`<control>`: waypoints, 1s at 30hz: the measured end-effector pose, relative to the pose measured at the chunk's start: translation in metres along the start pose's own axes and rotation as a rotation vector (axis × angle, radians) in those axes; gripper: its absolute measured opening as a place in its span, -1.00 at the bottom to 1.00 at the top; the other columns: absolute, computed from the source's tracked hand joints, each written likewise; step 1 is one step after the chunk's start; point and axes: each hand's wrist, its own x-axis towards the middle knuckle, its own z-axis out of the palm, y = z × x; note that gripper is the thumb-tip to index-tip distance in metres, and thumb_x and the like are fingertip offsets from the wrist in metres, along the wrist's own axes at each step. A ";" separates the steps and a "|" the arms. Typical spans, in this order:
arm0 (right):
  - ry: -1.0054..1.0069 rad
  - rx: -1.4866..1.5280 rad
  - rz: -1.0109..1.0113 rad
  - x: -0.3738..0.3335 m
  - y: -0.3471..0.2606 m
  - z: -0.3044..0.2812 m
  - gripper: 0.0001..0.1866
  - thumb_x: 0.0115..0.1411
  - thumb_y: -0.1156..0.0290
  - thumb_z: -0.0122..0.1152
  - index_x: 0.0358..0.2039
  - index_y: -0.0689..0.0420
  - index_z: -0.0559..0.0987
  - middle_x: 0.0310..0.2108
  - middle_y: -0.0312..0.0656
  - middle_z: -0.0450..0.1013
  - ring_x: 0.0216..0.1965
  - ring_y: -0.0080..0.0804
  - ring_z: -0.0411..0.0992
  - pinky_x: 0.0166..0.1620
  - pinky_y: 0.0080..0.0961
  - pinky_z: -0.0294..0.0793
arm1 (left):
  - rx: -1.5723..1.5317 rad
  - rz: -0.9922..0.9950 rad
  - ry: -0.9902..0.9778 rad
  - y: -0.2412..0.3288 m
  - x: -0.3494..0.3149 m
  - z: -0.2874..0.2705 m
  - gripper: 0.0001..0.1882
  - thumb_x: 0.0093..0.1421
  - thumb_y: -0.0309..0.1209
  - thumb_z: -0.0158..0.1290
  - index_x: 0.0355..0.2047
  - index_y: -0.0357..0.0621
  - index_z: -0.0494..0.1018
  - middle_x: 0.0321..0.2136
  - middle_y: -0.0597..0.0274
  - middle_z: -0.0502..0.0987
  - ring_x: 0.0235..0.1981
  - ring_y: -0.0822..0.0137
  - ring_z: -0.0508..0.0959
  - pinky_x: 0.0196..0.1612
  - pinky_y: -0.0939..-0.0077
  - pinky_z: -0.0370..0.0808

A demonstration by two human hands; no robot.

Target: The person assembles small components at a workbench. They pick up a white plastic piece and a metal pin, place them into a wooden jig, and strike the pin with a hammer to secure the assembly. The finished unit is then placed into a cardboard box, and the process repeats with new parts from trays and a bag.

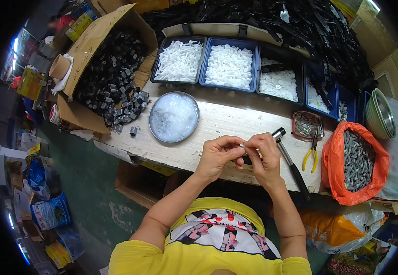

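Above the front edge of the table, my left hand [217, 156] and my right hand [266, 159] meet fingertip to fingertip. Both are closed in a pinch around a small white piece [242, 145], mostly covered by the fingers. Something dark shows just below it, between the hands; I cannot make out what it is. To the left of my hands lies a round metal dish [196, 120] holding a whitish, glossy, jelly-like substance. Beside my right hand rests a hammer [290, 161] with a black grip.
Trays of white plastic pins [179, 61] and white discs [229, 67] line the back, with black parts [300, 18] heaped behind. A cardboard box [89, 50] spills black blocks [111, 98] at left. Right are yellow-handled pliers [311, 155], a red tray [307, 124] and an orange bag [332, 172] of metal parts.
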 end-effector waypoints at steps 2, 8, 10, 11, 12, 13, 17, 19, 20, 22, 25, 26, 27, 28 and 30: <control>-0.012 -0.039 -0.035 0.002 0.000 0.002 -0.86 -0.07 0.59 0.16 -0.46 0.15 0.42 -0.49 -0.22 0.33 -0.43 -0.30 0.29 -0.31 -0.44 0.14 | 0.101 -0.014 0.007 0.003 -0.001 0.000 -0.78 0.07 -0.58 0.08 -0.23 -0.30 0.45 -0.48 0.20 0.50 -0.54 0.48 0.51 -0.55 0.62 0.51; -0.177 -0.247 0.007 -0.010 0.010 0.000 -0.88 -0.05 0.57 0.14 -0.50 0.12 0.39 -0.52 -0.25 0.30 -0.41 -0.30 0.24 -0.24 -0.40 0.10 | 0.582 0.146 0.061 0.021 -0.003 -0.009 -0.74 -0.01 -0.58 0.14 -0.25 -0.26 0.48 -0.50 0.33 0.44 -0.61 0.65 0.35 -0.57 0.81 0.33; -0.217 -0.278 -0.003 -0.017 0.012 0.004 -0.87 -0.06 0.56 0.14 -0.50 0.10 0.39 -0.52 -0.26 0.28 -0.38 -0.30 0.22 -0.24 -0.38 0.07 | 0.735 0.185 0.063 0.017 -0.001 -0.018 -0.73 -0.05 -0.59 0.16 -0.27 -0.25 0.50 -0.50 0.35 0.42 -0.63 0.66 0.29 -0.56 0.80 0.28; -0.232 -0.292 -0.002 -0.020 0.012 0.006 -0.87 -0.06 0.56 0.14 -0.49 0.10 0.39 -0.51 -0.26 0.28 -0.38 -0.30 0.22 -0.24 -0.38 0.07 | 0.761 0.197 0.071 0.015 -0.001 -0.018 -0.74 -0.08 -0.60 0.16 -0.30 -0.22 0.51 -0.52 0.33 0.42 -0.62 0.65 0.28 -0.54 0.76 0.27; -0.248 -0.306 -0.003 -0.022 0.012 0.007 -0.87 -0.06 0.55 0.14 -0.49 0.10 0.39 -0.51 -0.26 0.28 -0.37 -0.30 0.23 -0.24 -0.37 0.07 | 0.778 0.178 0.064 0.013 -0.001 -0.019 -0.74 -0.08 -0.61 0.16 -0.30 -0.23 0.51 -0.53 0.33 0.41 -0.62 0.63 0.29 -0.54 0.75 0.27; -0.259 -0.314 -0.003 -0.022 0.012 0.009 -0.87 -0.07 0.56 0.13 -0.48 0.10 0.39 -0.50 -0.25 0.28 -0.36 -0.30 0.23 -0.23 -0.35 0.07 | 0.795 0.159 0.056 0.012 -0.001 -0.020 -0.74 -0.09 -0.61 0.16 -0.31 -0.23 0.51 -0.54 0.33 0.40 -0.61 0.62 0.30 -0.53 0.73 0.28; -0.290 -0.407 -0.035 -0.024 0.010 0.016 -0.86 -0.10 0.56 0.11 -0.46 0.12 0.41 -0.48 -0.25 0.28 -0.34 -0.29 0.23 -0.21 -0.30 0.09 | 0.825 0.158 0.033 0.005 0.000 -0.022 -0.74 -0.09 -0.61 0.16 -0.31 -0.18 0.53 -0.56 0.39 0.36 -0.61 0.61 0.29 -0.55 0.73 0.26; -0.301 -0.460 -0.056 -0.026 0.010 0.018 -0.85 -0.11 0.56 0.11 -0.46 0.12 0.41 -0.47 -0.26 0.29 -0.33 -0.30 0.23 -0.21 -0.30 0.09 | 0.866 0.146 0.020 0.007 0.001 -0.022 -0.74 -0.10 -0.60 0.17 -0.32 -0.17 0.54 -0.57 0.36 0.35 -0.61 0.59 0.30 -0.55 0.72 0.27; -0.306 -0.473 -0.061 -0.025 0.009 0.017 -0.85 -0.12 0.56 0.11 -0.45 0.11 0.42 -0.47 -0.27 0.29 -0.33 -0.30 0.24 -0.21 -0.30 0.09 | 0.886 0.139 0.013 0.007 0.001 -0.022 -0.74 -0.10 -0.59 0.17 -0.33 -0.17 0.54 -0.58 0.35 0.35 -0.60 0.58 0.31 -0.55 0.71 0.27; -0.318 -0.450 -0.056 -0.024 0.008 0.015 -0.84 -0.12 0.56 0.11 -0.45 0.10 0.43 -0.47 -0.28 0.31 -0.32 -0.31 0.25 -0.21 -0.30 0.10 | 1.045 0.190 -0.013 0.006 0.004 -0.020 -0.75 -0.12 -0.59 0.18 -0.35 -0.18 0.53 -0.57 0.29 0.37 -0.58 0.49 0.38 -0.53 0.63 0.32; -0.308 -0.357 -0.014 -0.020 0.014 0.003 -0.85 -0.09 0.52 0.15 -0.44 0.08 0.46 -0.47 -0.29 0.35 -0.33 -0.34 0.28 -0.21 -0.32 0.10 | 1.372 0.227 -0.071 0.010 0.008 -0.012 -0.78 -0.12 -0.52 0.19 -0.39 -0.18 0.51 -0.55 0.20 0.41 -0.52 0.29 0.46 -0.46 0.47 0.38; -0.282 -0.333 0.005 -0.018 0.017 -0.002 -0.87 -0.07 0.50 0.17 -0.44 0.08 0.46 -0.47 -0.30 0.36 -0.34 -0.35 0.29 -0.21 -0.34 0.10 | 1.495 0.232 -0.095 0.013 0.009 -0.007 -0.79 -0.12 -0.49 0.19 -0.40 -0.18 0.50 -0.53 0.17 0.42 -0.49 0.22 0.49 -0.43 0.41 0.40; -0.253 -0.315 0.021 -0.015 0.022 -0.011 -0.88 -0.06 0.48 0.19 -0.44 0.07 0.47 -0.48 -0.31 0.38 -0.35 -0.36 0.30 -0.21 -0.35 0.10 | 1.591 0.149 -0.167 0.019 0.013 -0.001 -0.79 -0.12 -0.46 0.19 -0.40 -0.16 0.50 -0.52 0.15 0.44 -0.46 0.17 0.49 -0.40 0.36 0.41; -0.194 -0.381 0.035 -0.011 0.028 -0.023 -0.88 -0.06 0.48 0.20 -0.45 0.06 0.48 -0.48 -0.31 0.38 -0.35 -0.36 0.30 -0.21 -0.36 0.10 | 1.685 0.063 -0.237 0.026 0.019 0.005 -0.79 -0.11 -0.43 0.19 -0.40 -0.15 0.50 -0.50 0.14 0.45 -0.43 0.13 0.49 -0.37 0.31 0.41; -0.068 -0.513 0.068 -0.001 0.047 -0.052 -0.90 -0.06 0.47 0.20 -0.46 0.06 0.50 -0.48 -0.31 0.40 -0.36 -0.37 0.31 -0.22 -0.38 0.10 | 1.769 0.006 -0.360 0.038 0.036 0.016 -0.78 -0.11 -0.38 0.19 -0.40 -0.13 0.50 -0.48 0.12 0.46 -0.40 0.08 0.50 -0.33 0.26 0.42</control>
